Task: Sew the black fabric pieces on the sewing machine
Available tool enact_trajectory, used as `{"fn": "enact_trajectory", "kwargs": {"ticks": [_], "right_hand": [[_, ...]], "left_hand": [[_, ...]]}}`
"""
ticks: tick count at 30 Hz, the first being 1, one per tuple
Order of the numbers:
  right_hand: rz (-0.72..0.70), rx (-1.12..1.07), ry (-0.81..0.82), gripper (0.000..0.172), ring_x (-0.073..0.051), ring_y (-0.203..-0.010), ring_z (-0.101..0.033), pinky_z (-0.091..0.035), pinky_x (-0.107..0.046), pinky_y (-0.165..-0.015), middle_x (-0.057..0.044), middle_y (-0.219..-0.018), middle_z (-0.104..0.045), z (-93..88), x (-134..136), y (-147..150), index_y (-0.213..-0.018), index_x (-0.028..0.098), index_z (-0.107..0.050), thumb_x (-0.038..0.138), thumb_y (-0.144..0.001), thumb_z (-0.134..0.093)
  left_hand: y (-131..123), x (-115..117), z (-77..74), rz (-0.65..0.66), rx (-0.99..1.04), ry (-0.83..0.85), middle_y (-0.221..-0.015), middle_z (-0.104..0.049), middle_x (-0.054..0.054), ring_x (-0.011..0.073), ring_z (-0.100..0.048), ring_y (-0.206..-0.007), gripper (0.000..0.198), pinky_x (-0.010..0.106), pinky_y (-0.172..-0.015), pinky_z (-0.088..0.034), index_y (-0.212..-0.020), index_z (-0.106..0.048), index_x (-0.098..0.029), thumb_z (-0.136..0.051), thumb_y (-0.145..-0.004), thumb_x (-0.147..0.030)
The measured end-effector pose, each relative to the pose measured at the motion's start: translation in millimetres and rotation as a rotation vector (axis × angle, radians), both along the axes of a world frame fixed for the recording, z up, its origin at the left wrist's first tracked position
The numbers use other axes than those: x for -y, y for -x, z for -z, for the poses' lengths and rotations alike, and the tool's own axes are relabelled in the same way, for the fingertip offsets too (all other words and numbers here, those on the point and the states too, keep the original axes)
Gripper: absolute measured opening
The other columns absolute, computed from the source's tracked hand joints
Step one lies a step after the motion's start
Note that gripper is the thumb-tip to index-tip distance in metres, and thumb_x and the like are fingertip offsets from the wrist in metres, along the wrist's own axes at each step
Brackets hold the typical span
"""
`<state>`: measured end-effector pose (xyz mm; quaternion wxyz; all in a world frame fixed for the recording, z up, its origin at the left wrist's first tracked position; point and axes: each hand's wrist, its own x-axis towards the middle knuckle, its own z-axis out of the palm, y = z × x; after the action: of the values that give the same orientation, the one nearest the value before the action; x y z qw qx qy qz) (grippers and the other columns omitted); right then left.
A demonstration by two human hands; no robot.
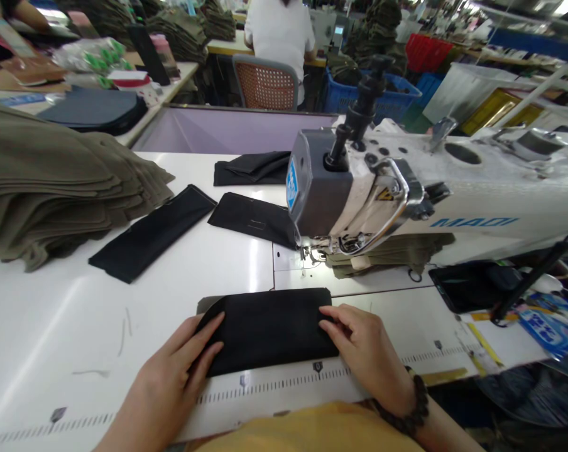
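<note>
A black rectangular fabric piece (269, 329) lies in front of me on the white table, close to the printed ruler at its front edge. A sliver of olive cloth (209, 304) peeks out behind its upper left corner. My left hand (171, 370) grips the left end, thumb and fingers closed on the fabric. At the right end, my right hand (359, 345) pinches the edge between thumb and fingers. Just beyond, the needle and presser foot of the sewing machine (322, 182) stand over the lit needle plate (291, 278), apart from the fabric.
More black pieces (152, 232) lie behind, left of the machine head. A tall stack of olive cloth (53, 182) fills the left side; smaller olive pieces (382, 254) sit under the machine arm. A phone (458, 292) rests at right. Ahead, a person in white (281, 37) sits.
</note>
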<state>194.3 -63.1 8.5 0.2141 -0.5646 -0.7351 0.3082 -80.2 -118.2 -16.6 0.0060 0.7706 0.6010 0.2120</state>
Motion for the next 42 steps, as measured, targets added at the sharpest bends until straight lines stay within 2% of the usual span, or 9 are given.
{"fn": "enact_trajectory", "kwargs": {"ticks": [6, 10, 17, 28, 37, 42], "right_hand": [[0.023, 0.003, 0.043, 0.021, -0.014, -0.061, -0.059, -0.046, -0.025, -0.059, -0.004, -0.073, -0.066, 4.6, 0, -1, -0.094, 0.015, -0.066, 0.02, -0.078, -0.052], [0.036, 0.017, 0.063, 0.024, -0.014, -0.056, -0.056, -0.044, -0.025, -0.055, -0.001, -0.065, -0.063, 6.1, -1, -1, -0.097, 0.014, -0.066, 0.02, -0.077, -0.053], [0.036, 0.052, 0.098, 0.027, -0.014, -0.055, -0.056, -0.043, -0.024, -0.053, -0.001, -0.062, -0.062, 1.4, -5, 2, -0.099, 0.014, -0.066, 0.022, -0.077, -0.052], [0.025, 0.081, 0.022, 0.032, -0.013, -0.048, -0.057, -0.045, -0.023, -0.048, 0.001, -0.057, -0.062, 11.6, -4, -6, -0.095, 0.016, -0.067, 0.034, -0.076, -0.049], [0.071, 0.115, 0.021, 0.037, -0.015, -0.05, -0.062, -0.048, -0.021, -0.046, 0.0, -0.059, -0.067, 12.7, -5, -7, -0.091, 0.018, -0.07, 0.043, -0.071, -0.051], [0.071, 0.143, 0.008, 0.037, -0.016, -0.058, -0.065, -0.049, -0.02, -0.047, -0.001, -0.069, -0.07, 12.6, -5, -9, -0.09, 0.02, -0.07, 0.044, -0.07, -0.052]], "left_hand": [[-3, -4, -5.3, 0.008, -0.018, 0.006, -0.105, -0.06, 0.007, 0.0199, -0.063, -0.09, 0.035, 0.028, -0.078, -0.054, -0.116, -0.053, -0.02, -0.036, -0.088, -0.036], [-4, -5, -7.0, 0.011, -0.087, -0.024, -0.102, -0.061, 0.01, 0.0202, -0.063, -0.089, 0.039, 0.029, -0.077, -0.054, -0.11, -0.056, -0.015, -0.031, -0.09, -0.037], [-3, -3, -3.2, -0.011, -0.047, -0.025, -0.102, -0.061, 0.009, 0.021, -0.063, -0.089, 0.037, 0.031, -0.077, -0.054, -0.11, -0.058, -0.017, -0.035, -0.089, -0.037], [-3, -3, -17.3, -0.129, 0.185, 0.186, -0.094, -0.058, 0.007, 0.0154, -0.062, -0.08, 0.032, 0.025, -0.071, -0.054, -0.105, -0.059, -0.016, -0.039, -0.087, -0.033], [-4, -1, -22.2, -0.15, 0.258, 0.276, -0.095, -0.055, 0.007, 0.0156, -0.061, -0.08, 0.028, 0.026, -0.07, -0.053, -0.106, -0.056, -0.014, -0.041, -0.085, -0.025], [-5, 0, -22.5, -0.156, 0.295, 0.3, -0.095, -0.054, 0.008, 0.016, -0.06, -0.08, 0.027, 0.027, -0.071, -0.053, -0.106, -0.056, -0.014, -0.044, -0.082, -0.02]]}}
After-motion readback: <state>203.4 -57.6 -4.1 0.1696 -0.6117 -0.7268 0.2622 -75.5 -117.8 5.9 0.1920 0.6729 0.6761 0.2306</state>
